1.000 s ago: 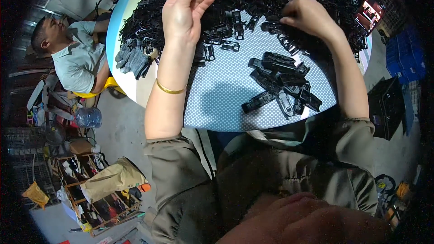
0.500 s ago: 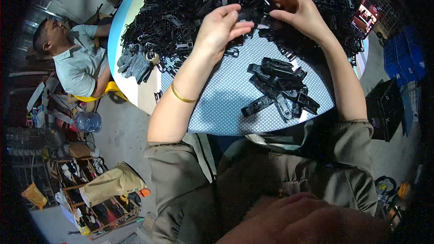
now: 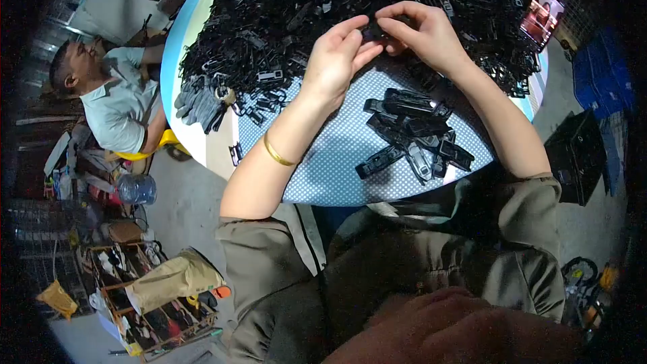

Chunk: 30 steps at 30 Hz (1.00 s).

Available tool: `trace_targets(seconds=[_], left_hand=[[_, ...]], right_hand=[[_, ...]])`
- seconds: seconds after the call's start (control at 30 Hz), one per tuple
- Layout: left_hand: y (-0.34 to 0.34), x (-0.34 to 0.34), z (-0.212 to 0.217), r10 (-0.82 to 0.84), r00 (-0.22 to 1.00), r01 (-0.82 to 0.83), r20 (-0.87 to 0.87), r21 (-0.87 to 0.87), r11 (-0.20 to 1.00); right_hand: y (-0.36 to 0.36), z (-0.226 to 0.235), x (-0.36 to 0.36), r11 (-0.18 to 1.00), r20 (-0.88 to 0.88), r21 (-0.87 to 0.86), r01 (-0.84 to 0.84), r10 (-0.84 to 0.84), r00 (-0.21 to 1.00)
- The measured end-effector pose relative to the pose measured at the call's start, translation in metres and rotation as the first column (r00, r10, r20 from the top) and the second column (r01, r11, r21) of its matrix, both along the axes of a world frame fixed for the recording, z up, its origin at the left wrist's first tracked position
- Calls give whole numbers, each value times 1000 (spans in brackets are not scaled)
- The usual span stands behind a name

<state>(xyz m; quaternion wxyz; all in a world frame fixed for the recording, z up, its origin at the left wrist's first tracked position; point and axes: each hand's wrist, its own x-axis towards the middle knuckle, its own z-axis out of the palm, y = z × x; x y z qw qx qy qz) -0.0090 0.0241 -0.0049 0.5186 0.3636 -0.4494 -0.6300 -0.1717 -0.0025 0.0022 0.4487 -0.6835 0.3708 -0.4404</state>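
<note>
Over the near edge of a large pile of black plastic parts (image 3: 269, 20), my two hands meet. My left hand (image 3: 331, 61) has its thumb and fingers closed around a small black plastic part (image 3: 370, 31). From the other side, the thumb and fingertips of my right hand (image 3: 431, 37) pinch the same part. The fingers cover most of it, so its exact shape is hidden. Closer to me, a small heap of longer black plastic pieces (image 3: 416, 158) lies on the dotted table cover (image 3: 323, 178).
Grey gloves (image 3: 197, 104) rest at the table's left. A lit phone (image 3: 542, 17) stands at the right edge. Beyond the left edge sits another person (image 3: 121, 101). Blue crates (image 3: 600, 74) and a black box (image 3: 576, 155) stand on the floor at right.
My hands have come together: the right moved left and slightly down, the left slightly right. Both now grip the small black part between them. The phone's picture has changed.
</note>
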Motion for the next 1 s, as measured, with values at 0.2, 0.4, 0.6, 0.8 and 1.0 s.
trace_targets(seconds=[0.2,0.4,0.6,0.8,1.0], left_hand=[[2,0,-1,-17,1000,17,-8,-3,1000],[3,-2,-2,-24,998,25,52,-21,999],[5,1,2,-116,990,114,-76,-32,993],[4,-2,2,-135,990,129,-49,-105,986],[-1,6,5,-48,998,51,26,-138,989]], right_hand=[[2,-11,7,958,-33,-257,130,-143,989],[5,-11,9,849,-131,-502,165,-264,956],[-1,-18,8,640,-67,-736,220,-392,918],[-2,-19,8,732,-4,-646,217,-288,958],[-8,-2,-3,983,51,79,-165,162,986]])
